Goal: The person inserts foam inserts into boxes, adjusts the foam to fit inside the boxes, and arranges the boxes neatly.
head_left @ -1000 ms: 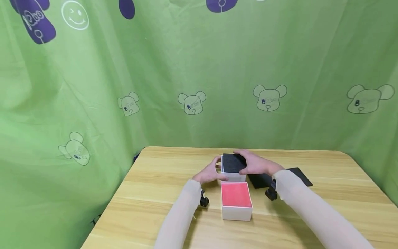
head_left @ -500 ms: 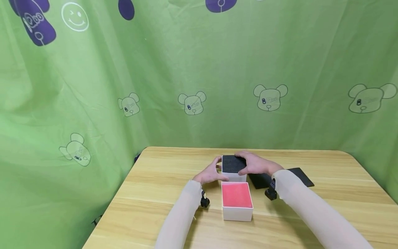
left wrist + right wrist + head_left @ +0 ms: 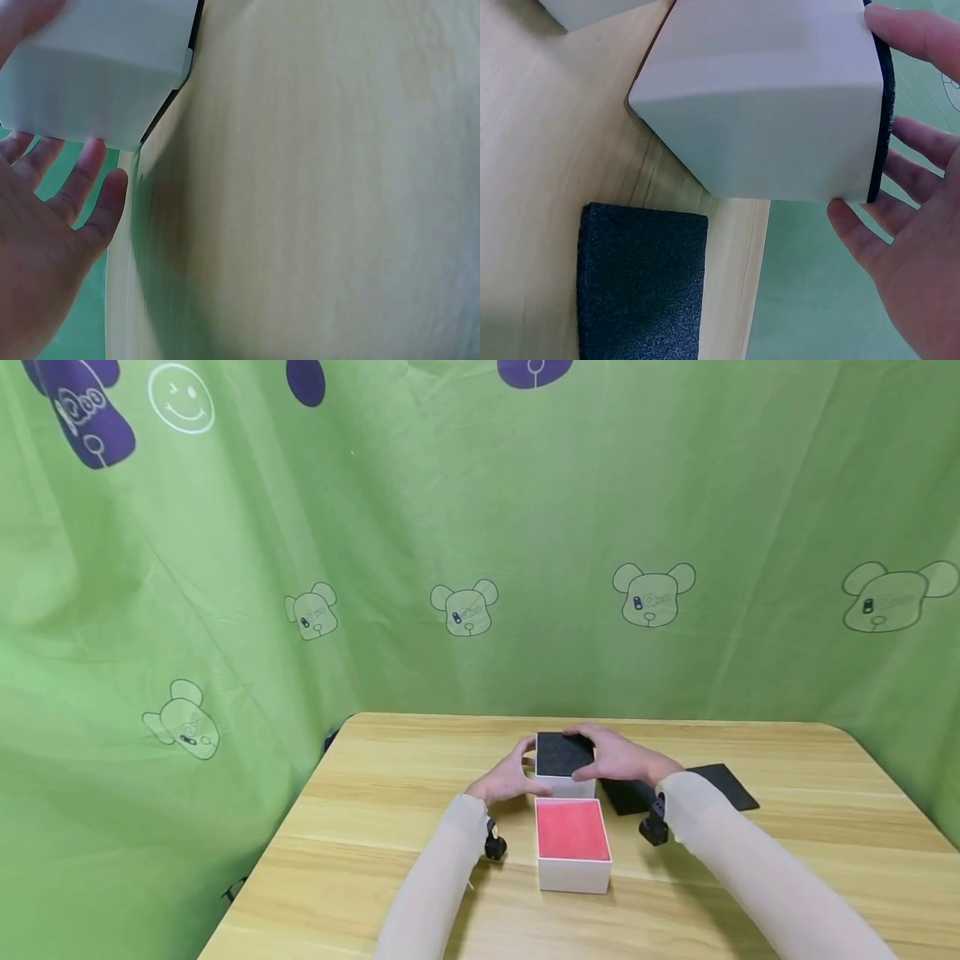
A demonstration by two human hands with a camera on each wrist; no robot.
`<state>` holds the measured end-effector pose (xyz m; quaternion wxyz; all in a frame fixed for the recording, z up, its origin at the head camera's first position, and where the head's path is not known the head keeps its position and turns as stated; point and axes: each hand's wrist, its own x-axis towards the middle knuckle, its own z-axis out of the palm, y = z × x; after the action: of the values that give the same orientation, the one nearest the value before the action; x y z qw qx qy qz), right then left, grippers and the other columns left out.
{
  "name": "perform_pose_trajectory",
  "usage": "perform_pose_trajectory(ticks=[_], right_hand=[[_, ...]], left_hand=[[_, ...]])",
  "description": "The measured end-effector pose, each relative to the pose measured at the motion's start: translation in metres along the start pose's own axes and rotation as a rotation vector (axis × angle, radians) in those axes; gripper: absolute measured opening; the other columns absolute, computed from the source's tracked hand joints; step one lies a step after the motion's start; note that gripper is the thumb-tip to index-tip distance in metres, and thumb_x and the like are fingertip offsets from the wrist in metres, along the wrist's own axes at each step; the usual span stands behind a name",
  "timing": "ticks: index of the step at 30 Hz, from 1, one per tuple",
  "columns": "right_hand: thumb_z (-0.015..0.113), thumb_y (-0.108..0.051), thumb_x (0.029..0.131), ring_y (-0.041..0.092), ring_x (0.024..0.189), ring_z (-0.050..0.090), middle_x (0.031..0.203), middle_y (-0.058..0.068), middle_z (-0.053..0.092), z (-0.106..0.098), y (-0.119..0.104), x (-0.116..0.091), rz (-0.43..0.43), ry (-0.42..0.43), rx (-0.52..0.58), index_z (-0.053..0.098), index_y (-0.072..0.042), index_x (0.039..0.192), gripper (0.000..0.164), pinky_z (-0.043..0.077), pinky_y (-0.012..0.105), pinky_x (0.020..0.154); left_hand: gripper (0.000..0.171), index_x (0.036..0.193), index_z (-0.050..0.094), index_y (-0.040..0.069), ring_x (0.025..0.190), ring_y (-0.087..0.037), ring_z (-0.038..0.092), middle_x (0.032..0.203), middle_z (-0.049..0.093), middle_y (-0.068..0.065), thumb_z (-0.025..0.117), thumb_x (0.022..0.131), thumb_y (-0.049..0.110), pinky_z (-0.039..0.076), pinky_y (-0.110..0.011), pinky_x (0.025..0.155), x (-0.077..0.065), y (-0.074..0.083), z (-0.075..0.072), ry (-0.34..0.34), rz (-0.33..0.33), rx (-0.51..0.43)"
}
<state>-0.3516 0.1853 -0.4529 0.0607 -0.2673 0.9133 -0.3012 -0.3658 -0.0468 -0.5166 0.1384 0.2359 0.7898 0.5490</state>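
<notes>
A white box (image 3: 566,787) stands toward the back of the table with a black foam pad (image 3: 562,754) on its top. My left hand (image 3: 510,774) holds this box from its left side, thumb at the near face and fingers at the far side; in the left wrist view its fingertips touch the white wall (image 3: 90,97). My right hand (image 3: 617,755) spans the pad's right part, thumb on the near edge and fingers over the far edge. In the right wrist view the pad's dark edge (image 3: 883,120) shows along the box top, touched by several fingertips.
Just in front stands a second white box (image 3: 573,875), its top showing a red lining or pad (image 3: 572,831). Another black foam sheet (image 3: 723,783) lies to the right, partly under my right forearm. A green curtain (image 3: 555,668) hangs behind the wooden table (image 3: 420,752).
The foam pad has settled to the left and lines up with the box rim, where a strip of the rim showed before. Both hands have barely moved.
</notes>
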Motion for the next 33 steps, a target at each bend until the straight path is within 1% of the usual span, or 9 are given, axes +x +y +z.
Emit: perform_pose_trajectory(ticks=[4, 10, 15, 18, 25, 27, 33], right_hand=[[0.078, -0.034, 0.075, 0.032, 0.120, 0.042, 0.140, 0.017, 0.040, 0.0002, 0.0002, -0.0009, -0.006, 0.003, 0.004, 0.043, -0.010, 0.138, 0.076, 0.035, 0.054, 0.098], [0.077, -0.031, 0.076, 0.032, 0.120, 0.042, 0.139, 0.018, 0.041, 0.0022, 0.0012, -0.0030, -0.021, 0.020, 0.029, 0.043, -0.007, 0.137, 0.074, 0.035, 0.054, 0.099], [0.077, -0.031, 0.076, 0.033, 0.120, 0.042, 0.138, 0.018, 0.041, 0.0031, 0.0019, -0.0021, -0.031, 0.036, 0.042, 0.044, -0.006, 0.136, 0.073, 0.035, 0.053, 0.099], [0.077, -0.030, 0.076, 0.033, 0.120, 0.042, 0.138, 0.018, 0.042, 0.0034, 0.0020, -0.0006, -0.037, 0.038, 0.046, 0.046, -0.006, 0.134, 0.069, 0.036, 0.053, 0.098], [0.075, -0.028, 0.078, 0.038, 0.125, 0.039, 0.140, 0.019, 0.041, 0.0031, 0.0029, 0.0009, -0.084, 0.021, -0.005, 0.054, -0.007, 0.127, 0.057, 0.034, 0.055, 0.101], [0.075, -0.028, 0.078, 0.038, 0.126, 0.038, 0.140, 0.019, 0.040, 0.0029, 0.0021, 0.0005, -0.088, 0.011, -0.008, 0.054, -0.007, 0.127, 0.057, 0.033, 0.054, 0.102], [0.073, -0.037, 0.080, 0.041, 0.130, 0.033, 0.143, 0.021, 0.036, 0.0000, -0.0006, -0.0027, -0.081, -0.012, 0.004, 0.054, -0.006, 0.129, 0.061, 0.028, 0.058, 0.103]], left_hand=[[0.099, 0.148, 0.022, 0.017, 0.120, -0.020, 0.045, 0.144, 0.035, 0.000, 0.083, 0.070, 0.007, 0.045, -0.026, 0.091, 0.0003, -0.0005, 0.0008, 0.000, -0.008, 0.000], [0.100, 0.148, 0.022, 0.018, 0.121, -0.020, 0.045, 0.144, 0.035, 0.000, 0.083, 0.070, 0.009, 0.045, -0.027, 0.092, 0.0004, -0.0011, 0.0010, 0.000, -0.009, 0.008], [0.102, 0.149, 0.019, 0.016, 0.121, -0.019, 0.045, 0.146, 0.033, -0.002, 0.084, 0.070, 0.011, 0.044, -0.027, 0.093, 0.0003, -0.0006, 0.0001, 0.004, -0.011, 0.013], [0.103, 0.150, 0.018, 0.016, 0.121, -0.018, 0.045, 0.147, 0.032, -0.001, 0.084, 0.070, 0.012, 0.044, -0.025, 0.092, 0.0007, -0.0012, -0.0002, 0.004, -0.018, 0.020], [0.103, 0.150, 0.016, 0.013, 0.122, -0.019, 0.045, 0.147, 0.031, -0.002, 0.083, 0.072, 0.011, 0.045, -0.025, 0.091, 0.0014, -0.0013, -0.0006, -0.002, -0.016, 0.018], [0.103, 0.150, 0.016, 0.013, 0.123, -0.019, 0.044, 0.148, 0.031, -0.001, 0.083, 0.072, 0.011, 0.045, -0.026, 0.091, 0.0012, -0.0009, -0.0003, -0.004, -0.020, 0.018], [0.102, 0.150, 0.016, 0.013, 0.122, -0.018, 0.045, 0.148, 0.031, -0.001, 0.082, 0.072, 0.011, 0.045, -0.025, 0.091, 0.0004, -0.0013, -0.0002, -0.004, -0.021, 0.015]])
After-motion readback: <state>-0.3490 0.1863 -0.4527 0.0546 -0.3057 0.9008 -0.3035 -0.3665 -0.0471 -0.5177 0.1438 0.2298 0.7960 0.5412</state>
